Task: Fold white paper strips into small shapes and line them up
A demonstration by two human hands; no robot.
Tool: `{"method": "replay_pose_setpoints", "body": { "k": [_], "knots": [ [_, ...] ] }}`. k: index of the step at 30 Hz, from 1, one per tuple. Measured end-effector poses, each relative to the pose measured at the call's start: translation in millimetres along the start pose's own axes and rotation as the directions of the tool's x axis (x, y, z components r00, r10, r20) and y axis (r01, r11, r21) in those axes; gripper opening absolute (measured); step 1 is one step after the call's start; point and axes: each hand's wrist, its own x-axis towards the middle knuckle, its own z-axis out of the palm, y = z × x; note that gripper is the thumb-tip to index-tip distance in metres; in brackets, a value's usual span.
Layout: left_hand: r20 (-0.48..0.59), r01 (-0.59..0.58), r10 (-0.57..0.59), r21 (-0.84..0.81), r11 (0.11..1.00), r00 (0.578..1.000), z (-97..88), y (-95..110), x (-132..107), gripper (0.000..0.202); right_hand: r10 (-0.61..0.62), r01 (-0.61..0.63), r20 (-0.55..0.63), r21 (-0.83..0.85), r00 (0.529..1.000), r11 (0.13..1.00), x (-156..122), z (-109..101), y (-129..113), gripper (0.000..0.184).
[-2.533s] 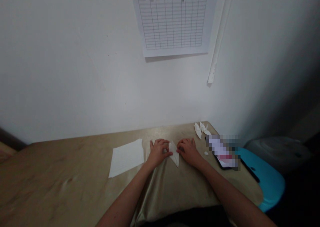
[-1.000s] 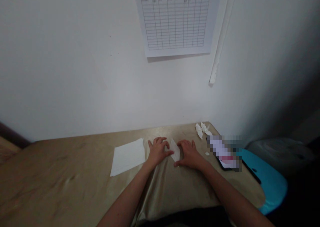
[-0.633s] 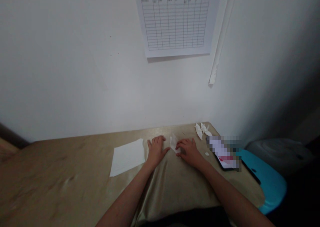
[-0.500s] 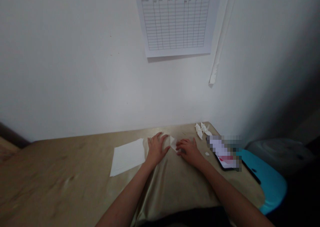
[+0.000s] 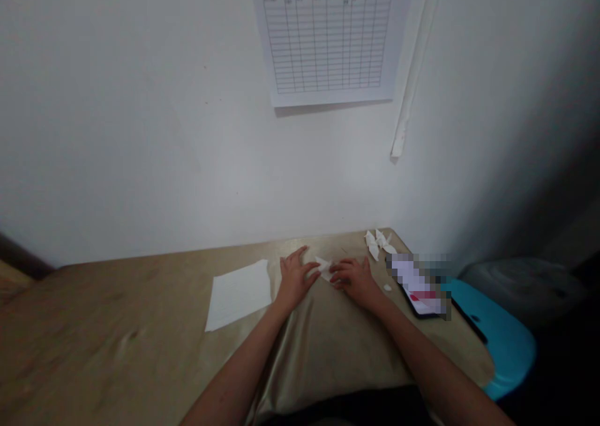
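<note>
A small piece of white folded paper (image 5: 324, 268) lies on the cloth-covered table between my two hands. My left hand (image 5: 296, 278) holds its left edge with thumb and index finger, while the other fingers stretch forward over the cloth. From the other side my right hand (image 5: 357, 280) grips the paper, its curled fingers covering the right part. The exact folds are too small to make out. Left of my left hand lies a stack of white paper sheets (image 5: 240, 295), its right edge uneven.
Small folded paper figures (image 5: 372, 245) sit at the table's far right corner. A phone (image 5: 417, 288), partly blurred out, and a paper scrap (image 5: 387, 287) lie right of my right hand. A turquoise stool (image 5: 510, 332) stands beside the table. A printed chart (image 5: 330, 45) hangs on the wall.
The folded paper's raised tip sits lower and flatter than before. My left thumb and index finger have come closer to it, and my right fingers have shifted slightly over it.
</note>
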Motion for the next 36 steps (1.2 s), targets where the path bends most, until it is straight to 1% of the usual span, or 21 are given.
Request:
{"method": "replay_pose_setpoints", "body": {
  "k": [3,5,8,12,14,17,18,19,22,25,30,33,36],
  "knots": [
    [-0.001,0.033,-0.033,-0.080,0.996,0.999,5.1,-0.4,4.9,0.019,-0.025,0.024,0.022,0.027,0.999,0.999,0.8,1.3,-0.5,0.026],
    [-0.008,0.047,-0.048,-0.110,0.993,0.999,7.7,-0.6,6.8,0.013,-0.044,0.042,0.040,0.048,0.998,0.998,0.9,2.2,-1.5,0.029],
    [-0.032,0.076,-0.081,-0.124,0.989,0.996,9.0,-0.9,7.7,0.007,-0.075,0.070,0.051,0.079,0.996,0.994,0.0,2.6,-3.8,0.031],
    [-0.045,0.106,-0.112,-0.125,0.987,0.993,7.0,-2.5,7.8,0.007,-0.096,0.088,0.047,0.154,0.994,0.984,-2.2,1.6,-5.8,0.035],
    [-0.051,0.078,-0.086,-0.138,0.987,0.995,5.4,-4.2,8.0,0.013,-0.105,0.093,0.060,0.182,0.993,0.979,-3.1,0.9,-5.7,0.038],
    [-0.045,-0.008,0.001,-0.156,0.988,0.999,0.8,-6.7,8.6,0.039,-0.120,0.103,0.074,0.205,0.990,0.973,-4.0,0.0,-5.2,0.046],
    [-0.031,-0.041,0.037,-0.150,0.988,0.999,-1.4,-6.9,8.9,0.045,-0.126,0.108,0.075,0.209,0.989,0.972,-4.2,-0.3,-5.2,0.048],
    [-0.013,-0.070,0.069,-0.137,0.988,0.998,-4.1,-6.7,9.2,0.046,-0.133,0.114,0.076,0.211,0.988,0.971,-4.3,-0.5,-5.4,0.051],
    [0.047,-0.138,0.142,-0.083,0.987,0.989,-12.8,-3.2,10.0,0.038,-0.160,0.140,0.079,0.216,0.984,0.966,-4.2,-0.9,-6.5,0.055],
    [0.098,-0.156,0.158,-0.030,0.987,0.983,-19.5,1.9,10.7,0.031,-0.179,0.159,0.074,0.216,0.981,0.963,-3.9,-1.2,-7.8,0.054],
    [0.107,-0.148,0.141,0.059,0.987,0.984,-23.5,5.7,12.4,0.027,-0.188,0.169,0.072,0.210,0.980,0.963,-3.6,-2.3,-8.4,0.056],
    [0.103,-0.156,0.146,0.090,0.984,0.984,-25.6,5.1,13.8,0.020,-0.193,0.177,0.068,0.196,0.979,0.965,-3.5,-1.7,-8.5,0.057],
    [0.098,-0.161,0.150,0.112,0.981,0.984,-27.7,3.2,14.8,0.014,-0.187,0.178,0.038,0.169,0.982,0.969,-3.3,0.9,-8.6,0.057]
  ]
}}
